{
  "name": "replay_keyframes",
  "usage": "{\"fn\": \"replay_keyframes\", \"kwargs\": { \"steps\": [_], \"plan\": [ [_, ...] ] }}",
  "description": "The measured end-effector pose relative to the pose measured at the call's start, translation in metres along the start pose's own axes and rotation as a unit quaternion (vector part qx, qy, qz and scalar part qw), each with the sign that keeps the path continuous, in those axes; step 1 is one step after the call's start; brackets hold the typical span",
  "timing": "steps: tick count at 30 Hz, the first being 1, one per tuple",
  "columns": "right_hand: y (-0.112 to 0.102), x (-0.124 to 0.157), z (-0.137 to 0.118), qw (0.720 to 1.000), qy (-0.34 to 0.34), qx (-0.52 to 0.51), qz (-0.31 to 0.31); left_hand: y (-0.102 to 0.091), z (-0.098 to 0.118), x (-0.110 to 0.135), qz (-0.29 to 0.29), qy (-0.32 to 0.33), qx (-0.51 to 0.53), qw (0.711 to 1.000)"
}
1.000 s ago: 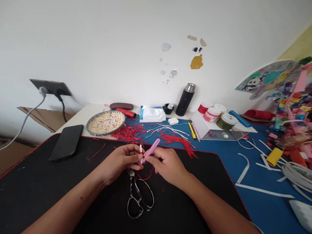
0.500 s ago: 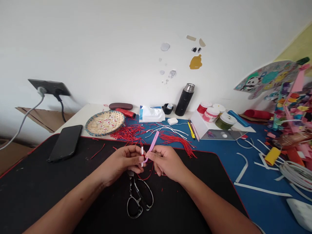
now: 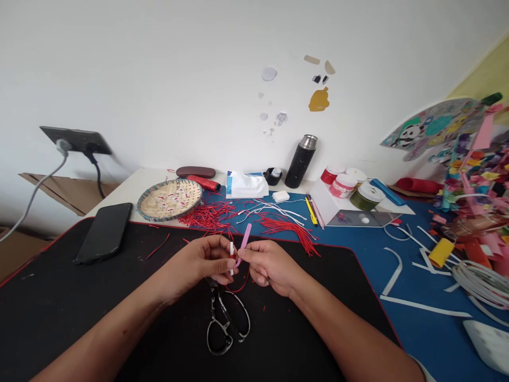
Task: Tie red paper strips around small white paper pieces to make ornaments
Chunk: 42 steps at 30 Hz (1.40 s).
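Between the thumb and fingers of my left hand (image 3: 207, 260) is a short white strip (image 3: 231, 248), upright, with a red band about its middle. My right hand (image 3: 270, 265) pinches a pink-purple strip (image 3: 246, 235) that stands up, leaning slightly right, and its lower end curves toward the white strip. The two hands are close together over the black mat (image 3: 298, 329). Whether the strips touch is hard to see behind the fingers. Black-handled scissors (image 3: 228, 334) lie below the hands, blades partly hidden by my left hand. A red cord (image 3: 240, 289) loops beneath the fingers.
Behind the hands lie cut red cords (image 3: 210, 215), a red cord bundle (image 3: 292, 228), and a woven basket (image 3: 170, 200). A phone (image 3: 104, 233) rests left. Farther back stand a black flask (image 3: 301, 163) and several jars (image 3: 344, 185). White strips (image 3: 425, 306) lie right.
The pink-purple strip has been lowered and swung more upright, its top now lower and farther left. Both hands keep their grip. The whole view has shifted slightly.
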State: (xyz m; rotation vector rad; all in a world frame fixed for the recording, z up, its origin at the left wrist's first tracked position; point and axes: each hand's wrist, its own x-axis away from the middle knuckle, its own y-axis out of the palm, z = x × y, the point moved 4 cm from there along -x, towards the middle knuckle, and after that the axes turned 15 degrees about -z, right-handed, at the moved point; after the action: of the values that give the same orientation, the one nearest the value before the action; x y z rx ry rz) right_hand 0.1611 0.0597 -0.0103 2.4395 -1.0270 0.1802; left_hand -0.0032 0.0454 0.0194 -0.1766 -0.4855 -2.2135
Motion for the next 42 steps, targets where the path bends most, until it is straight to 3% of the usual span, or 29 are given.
{"fn": "replay_keyframes", "kwargs": {
  "steps": [8, 11, 17, 22, 29, 34, 39, 42],
  "plan": [
    [0.000, -0.001, -0.001, 0.999, -0.023, 0.033, -0.018, -0.002, -0.002, 0.001, 0.008, 0.021, -0.010, 1.000],
    [0.001, -0.001, -0.003, 0.995, -0.033, 0.091, -0.018, -0.002, 0.001, 0.001, 0.018, 0.032, -0.004, 0.999],
    [-0.004, 0.002, -0.013, 0.965, -0.109, 0.231, 0.054, -0.010, 0.001, 0.003, 0.047, 0.042, 0.050, 0.997],
    [-0.005, 0.010, -0.020, 0.931, -0.178, 0.309, 0.079, -0.013, -0.001, 0.003, 0.029, 0.039, 0.095, 0.994],
    [0.007, 0.014, -0.025, 0.874, -0.151, 0.460, 0.026, -0.010, 0.000, 0.005, 0.017, 0.052, 0.137, 0.989],
    [0.009, 0.016, -0.030, 0.832, -0.136, 0.537, 0.036, -0.014, 0.000, 0.005, 0.047, 0.070, 0.140, 0.987],
    [0.011, 0.018, -0.031, 0.824, -0.119, 0.552, 0.047, -0.014, 0.000, 0.004, 0.059, 0.069, 0.105, 0.990],
    [0.012, 0.017, -0.030, 0.842, -0.093, 0.530, 0.039, -0.014, 0.001, 0.003, 0.060, 0.075, 0.060, 0.994]
  ]
}}
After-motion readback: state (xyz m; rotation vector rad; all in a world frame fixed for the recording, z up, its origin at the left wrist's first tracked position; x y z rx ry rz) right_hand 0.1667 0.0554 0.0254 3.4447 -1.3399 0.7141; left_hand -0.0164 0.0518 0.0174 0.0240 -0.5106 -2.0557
